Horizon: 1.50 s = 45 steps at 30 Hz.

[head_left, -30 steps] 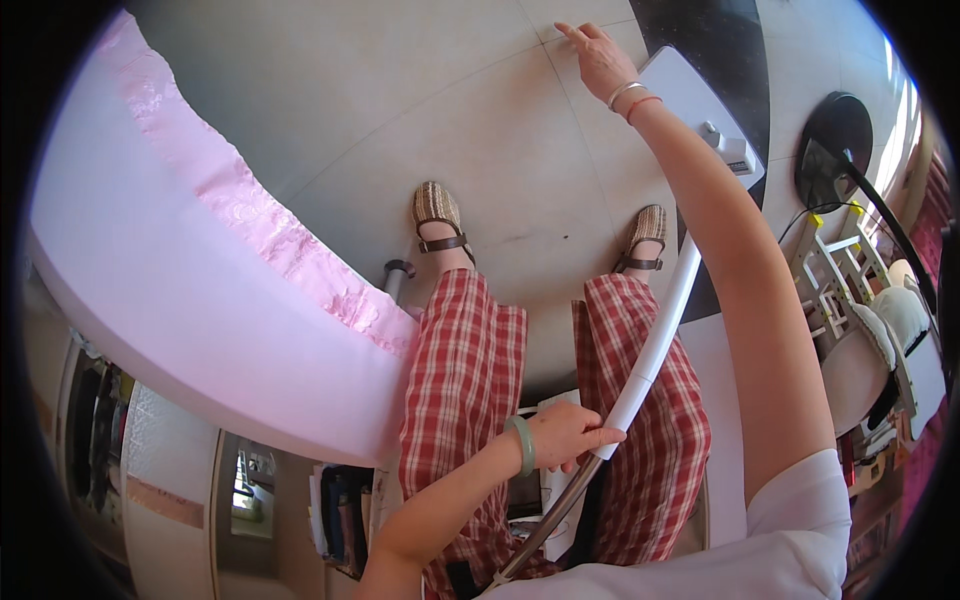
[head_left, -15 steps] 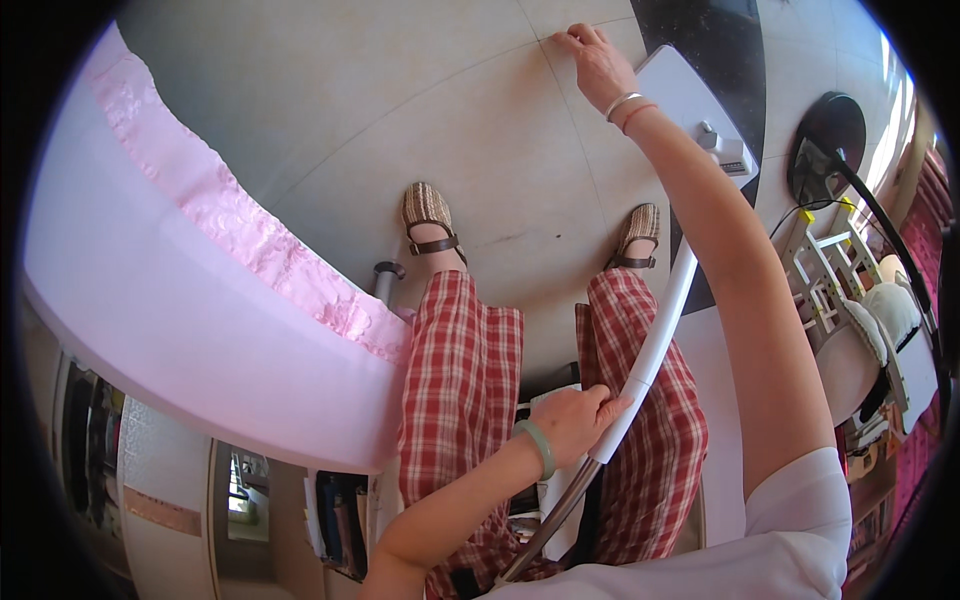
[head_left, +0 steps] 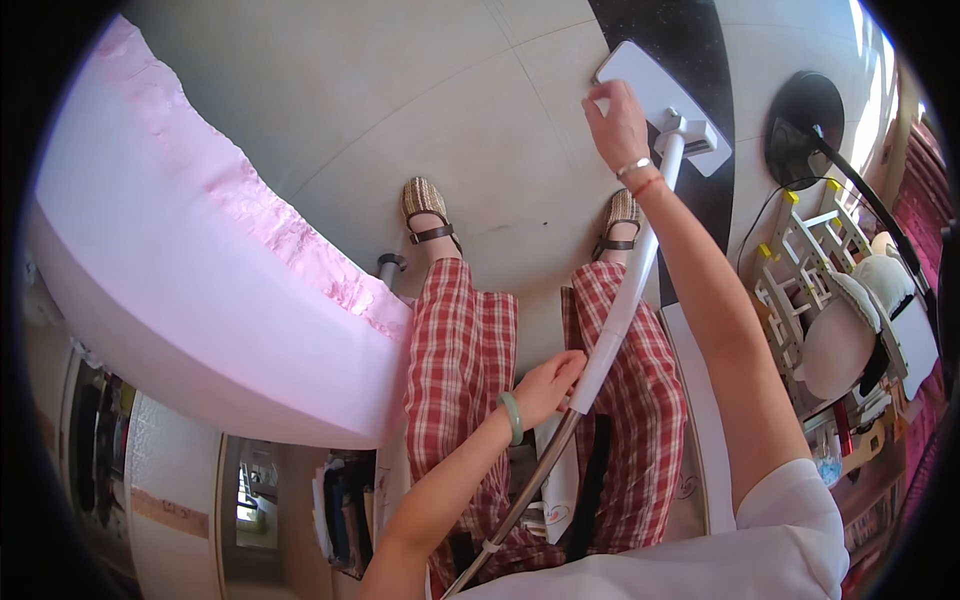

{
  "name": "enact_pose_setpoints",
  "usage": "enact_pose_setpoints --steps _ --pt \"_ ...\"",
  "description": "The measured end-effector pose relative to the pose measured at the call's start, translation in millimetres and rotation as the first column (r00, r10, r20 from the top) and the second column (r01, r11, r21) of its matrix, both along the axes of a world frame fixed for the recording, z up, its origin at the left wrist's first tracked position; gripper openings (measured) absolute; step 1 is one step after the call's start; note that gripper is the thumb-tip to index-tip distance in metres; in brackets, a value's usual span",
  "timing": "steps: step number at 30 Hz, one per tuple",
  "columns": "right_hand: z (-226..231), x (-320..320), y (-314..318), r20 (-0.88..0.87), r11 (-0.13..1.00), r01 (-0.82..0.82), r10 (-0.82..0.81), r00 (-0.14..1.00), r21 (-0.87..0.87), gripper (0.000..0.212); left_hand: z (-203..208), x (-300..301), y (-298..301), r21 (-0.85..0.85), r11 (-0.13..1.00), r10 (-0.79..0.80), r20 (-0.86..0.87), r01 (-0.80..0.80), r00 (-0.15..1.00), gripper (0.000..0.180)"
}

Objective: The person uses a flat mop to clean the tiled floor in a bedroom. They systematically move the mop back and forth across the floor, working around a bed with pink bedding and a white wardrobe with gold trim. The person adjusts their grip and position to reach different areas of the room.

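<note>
A flat mop (head_left: 620,309) lies slantwise across my lap, its pole white toward the head and bare metal toward me. My left hand (head_left: 545,387), with a green bangle at the wrist, is curled against the white part of the pole; its fingertips are partly hidden there. The white rectangular mop head (head_left: 650,88) is at the far right, over a dark floor strip. Beside the head's left edge is my right hand (head_left: 618,128), its thumb and fingers drawn together in a pinch. Whatever may be between those fingertips is too small to make out.
A bed or sofa with a pink ruffled cover (head_left: 215,340) fills the left side. At right stand a folding stepladder (head_left: 800,265), a round black base (head_left: 805,130) with a curved pole, and a pale cap (head_left: 845,330). Books (head_left: 345,510) stand on a shelf at lower left.
My right hand has come back from over the floor tiles to the mop head's edge. The mop head has tilted and shifted left, its joint now in sight. My left hand's thumb has left the pole's top.
</note>
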State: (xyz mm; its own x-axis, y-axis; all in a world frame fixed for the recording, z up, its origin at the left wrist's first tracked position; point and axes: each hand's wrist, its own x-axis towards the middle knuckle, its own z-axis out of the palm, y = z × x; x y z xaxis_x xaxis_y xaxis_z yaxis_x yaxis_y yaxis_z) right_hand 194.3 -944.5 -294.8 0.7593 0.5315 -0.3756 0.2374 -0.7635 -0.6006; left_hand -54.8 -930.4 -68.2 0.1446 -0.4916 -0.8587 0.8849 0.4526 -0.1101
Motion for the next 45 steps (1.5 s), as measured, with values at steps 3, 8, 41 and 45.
enact_pose_setpoints --steps 3,8,41,45 --pt "99 -37 -69 0.017 0.95 0.281 -0.281 0.96 -0.136 0.026 56 -16 2 -0.348 0.87 0.27 -0.253 -0.348 0.929 0.053" --pt "221 -131 -103 -0.72 0.494 0.736 -0.694 0.012 -0.463 0.058 124 -25 -6 0.11 0.959 -0.28 0.254 0.26 0.926 0.06" --pt "291 -141 -13 -0.519 0.819 0.487 -0.571 0.636 -0.304 0.034 333 -155 -78 0.171 0.884 0.467 -0.306 -0.435 0.83 0.038" --pt "310 -225 -34 -0.523 0.792 0.529 -0.603 0.603 -0.305 0.035 375 -216 -80 0.158 0.901 0.43 -0.44 -0.403 0.788 0.04"
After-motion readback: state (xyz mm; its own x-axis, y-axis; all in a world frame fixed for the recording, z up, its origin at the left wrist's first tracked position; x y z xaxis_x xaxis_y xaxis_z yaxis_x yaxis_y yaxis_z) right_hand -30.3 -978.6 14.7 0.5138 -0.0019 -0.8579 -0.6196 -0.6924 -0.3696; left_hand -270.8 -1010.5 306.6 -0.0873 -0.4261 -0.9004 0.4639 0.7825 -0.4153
